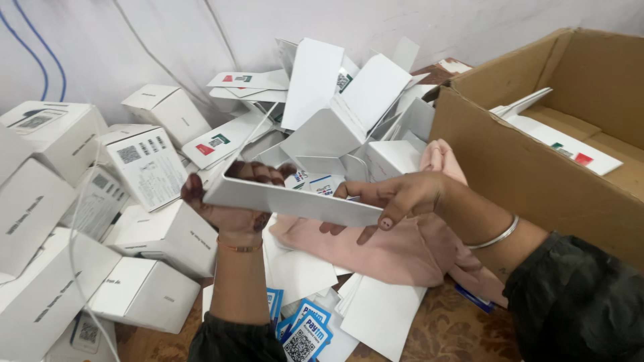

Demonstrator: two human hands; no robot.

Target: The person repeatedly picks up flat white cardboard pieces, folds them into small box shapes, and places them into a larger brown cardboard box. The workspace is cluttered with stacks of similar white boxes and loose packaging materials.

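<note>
White box sleeve (295, 199) between left hand (231, 201), right hand (396, 198), gripped at both ends

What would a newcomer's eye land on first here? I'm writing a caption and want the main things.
First, the two hands at centre: the left hand and right hand hold a white folded card sleeve between them, above a pink cloth. Behind and to the left lies a jumble of small white boxes and flat card pieces. At right stands a big open brown carton.
</note>
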